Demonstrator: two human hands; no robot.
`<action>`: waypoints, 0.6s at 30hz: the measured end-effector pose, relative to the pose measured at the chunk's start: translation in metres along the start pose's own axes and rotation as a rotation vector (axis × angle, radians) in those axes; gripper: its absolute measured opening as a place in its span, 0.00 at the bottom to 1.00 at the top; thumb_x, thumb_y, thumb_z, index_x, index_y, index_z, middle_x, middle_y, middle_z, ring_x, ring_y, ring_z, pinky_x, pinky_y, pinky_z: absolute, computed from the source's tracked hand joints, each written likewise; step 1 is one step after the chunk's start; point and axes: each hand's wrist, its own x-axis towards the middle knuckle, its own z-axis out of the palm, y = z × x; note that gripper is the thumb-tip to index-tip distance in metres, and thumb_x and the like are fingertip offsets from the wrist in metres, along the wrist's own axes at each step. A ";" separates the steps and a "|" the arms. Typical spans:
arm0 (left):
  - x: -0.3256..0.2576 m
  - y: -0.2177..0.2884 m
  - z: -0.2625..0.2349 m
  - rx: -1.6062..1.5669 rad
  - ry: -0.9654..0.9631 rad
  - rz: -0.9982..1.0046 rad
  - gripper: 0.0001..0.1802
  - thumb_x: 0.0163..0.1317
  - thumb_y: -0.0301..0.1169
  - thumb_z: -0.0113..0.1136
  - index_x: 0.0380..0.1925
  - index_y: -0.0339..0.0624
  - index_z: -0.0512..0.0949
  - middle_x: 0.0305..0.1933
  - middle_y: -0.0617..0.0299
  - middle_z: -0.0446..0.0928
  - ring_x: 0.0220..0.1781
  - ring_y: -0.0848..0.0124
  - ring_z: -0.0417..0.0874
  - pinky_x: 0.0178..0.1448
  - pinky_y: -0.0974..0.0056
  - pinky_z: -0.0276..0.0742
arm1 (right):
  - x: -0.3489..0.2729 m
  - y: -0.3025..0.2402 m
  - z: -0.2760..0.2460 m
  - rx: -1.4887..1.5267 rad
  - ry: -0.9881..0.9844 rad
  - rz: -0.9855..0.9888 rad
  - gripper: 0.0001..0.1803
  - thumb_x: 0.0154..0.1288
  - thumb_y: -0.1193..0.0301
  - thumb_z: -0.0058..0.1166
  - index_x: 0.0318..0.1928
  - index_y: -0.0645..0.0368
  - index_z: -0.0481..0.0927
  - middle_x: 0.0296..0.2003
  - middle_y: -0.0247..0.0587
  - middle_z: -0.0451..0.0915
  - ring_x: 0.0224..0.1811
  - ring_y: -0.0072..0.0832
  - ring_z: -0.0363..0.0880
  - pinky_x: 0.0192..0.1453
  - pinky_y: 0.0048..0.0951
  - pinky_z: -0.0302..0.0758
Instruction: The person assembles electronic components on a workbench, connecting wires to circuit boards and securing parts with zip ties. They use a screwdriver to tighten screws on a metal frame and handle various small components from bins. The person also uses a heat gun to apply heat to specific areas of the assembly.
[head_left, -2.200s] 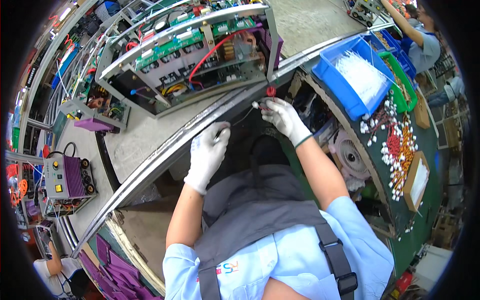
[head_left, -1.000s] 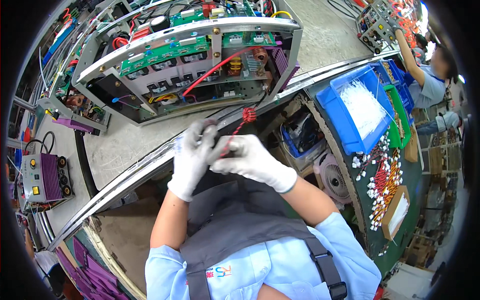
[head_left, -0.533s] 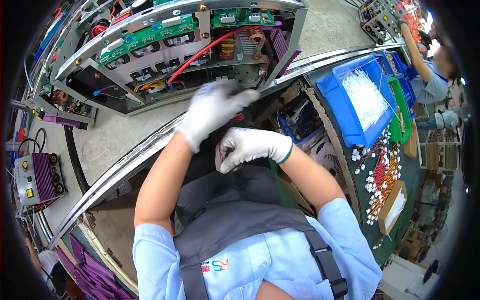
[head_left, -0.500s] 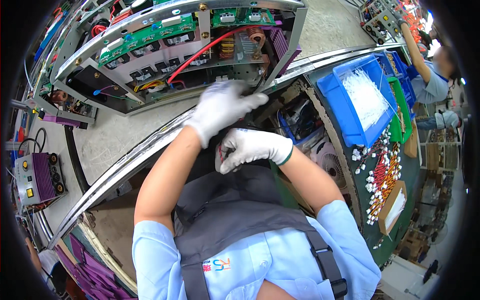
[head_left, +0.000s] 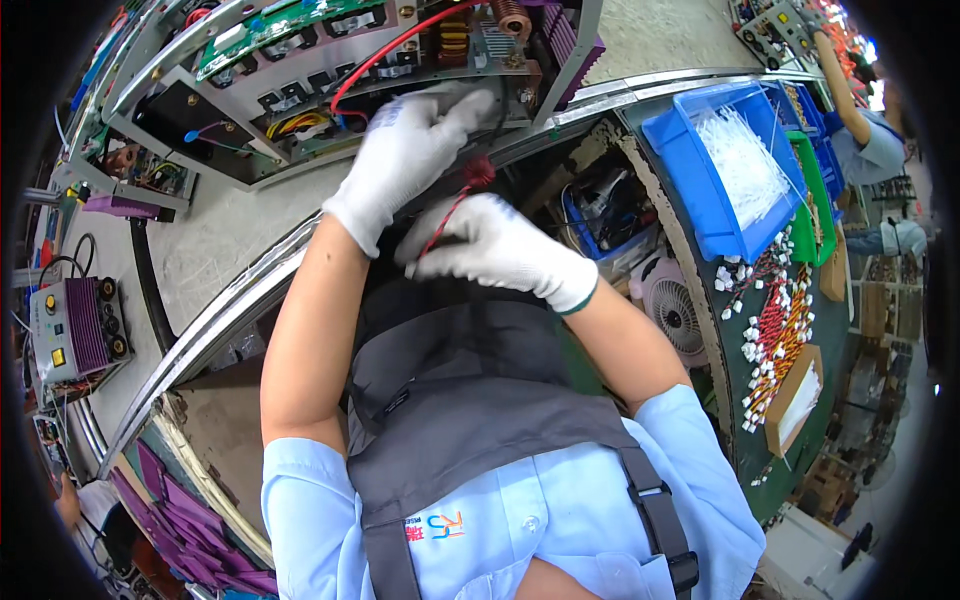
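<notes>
At frame centre, my right hand (head_left: 500, 250) pinches a thin red wire (head_left: 445, 215) in its fingers; my left hand (head_left: 405, 150), fingers loosely spread, reaches toward the open chassis (head_left: 300, 60) above.

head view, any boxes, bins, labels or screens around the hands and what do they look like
Blue bin: right of the hands, rectangular, holds white plastic ties.
Green tray: right of the blue bin, narrow.
Cardboard box: far right on the dark bench, small, brown, white inside.
Purple unit: far left, boxy, grey face with round knobs and a yellow patch.
Logo patch: on the grey apron, small, red and blue.
No lit screen shows.
</notes>
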 end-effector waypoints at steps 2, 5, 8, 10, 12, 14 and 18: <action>-0.022 -0.001 -0.011 0.192 0.423 0.293 0.23 0.64 0.48 0.56 0.35 0.36 0.81 0.33 0.48 0.81 0.34 0.52 0.83 0.39 0.55 0.77 | -0.002 -0.014 -0.011 -0.482 0.363 -0.178 0.08 0.59 0.79 0.60 0.40 0.65 0.83 0.36 0.39 0.83 0.38 0.23 0.81 0.45 0.25 0.76; -0.053 -0.023 -0.020 0.415 0.508 0.280 0.13 0.65 0.41 0.56 0.38 0.44 0.80 0.33 0.54 0.81 0.35 0.54 0.83 0.38 0.56 0.78 | 0.020 0.008 -0.044 -0.564 0.777 -0.307 0.08 0.60 0.73 0.58 0.39 0.62 0.84 0.36 0.47 0.83 0.40 0.40 0.82 0.44 0.33 0.76; -0.072 -0.056 -0.009 0.433 0.502 0.197 0.11 0.66 0.40 0.55 0.39 0.45 0.79 0.35 0.55 0.81 0.35 0.55 0.83 0.37 0.55 0.78 | 0.042 0.010 -0.053 -0.777 0.865 -0.390 0.09 0.59 0.69 0.60 0.28 0.62 0.82 0.27 0.48 0.80 0.33 0.42 0.80 0.38 0.36 0.74; -0.074 -0.081 0.005 0.310 0.503 0.134 0.10 0.64 0.37 0.58 0.40 0.45 0.80 0.38 0.54 0.80 0.38 0.53 0.82 0.41 0.57 0.77 | 0.053 0.021 -0.054 -0.970 0.849 -0.330 0.14 0.58 0.66 0.62 0.21 0.60 0.78 0.21 0.48 0.76 0.27 0.44 0.77 0.33 0.39 0.72; -0.078 -0.078 0.006 0.355 0.462 0.118 0.09 0.64 0.36 0.59 0.40 0.46 0.80 0.36 0.53 0.79 0.37 0.54 0.82 0.40 0.57 0.77 | 0.059 0.031 -0.059 -1.094 0.865 -0.341 0.17 0.57 0.64 0.63 0.16 0.58 0.76 0.17 0.48 0.74 0.24 0.45 0.75 0.29 0.41 0.70; -0.076 -0.084 0.006 0.282 0.490 0.142 0.09 0.63 0.35 0.59 0.40 0.46 0.80 0.35 0.53 0.79 0.35 0.54 0.82 0.38 0.57 0.77 | 0.063 0.032 -0.064 -1.096 0.834 -0.334 0.17 0.57 0.64 0.63 0.17 0.58 0.76 0.17 0.48 0.74 0.23 0.46 0.76 0.29 0.42 0.70; -0.079 -0.088 0.005 0.273 0.489 0.154 0.08 0.62 0.34 0.60 0.39 0.45 0.80 0.35 0.53 0.79 0.34 0.53 0.82 0.37 0.55 0.77 | 0.059 0.011 -0.051 -1.208 0.703 -0.138 0.09 0.59 0.68 0.61 0.31 0.63 0.85 0.28 0.52 0.81 0.29 0.46 0.80 0.32 0.38 0.74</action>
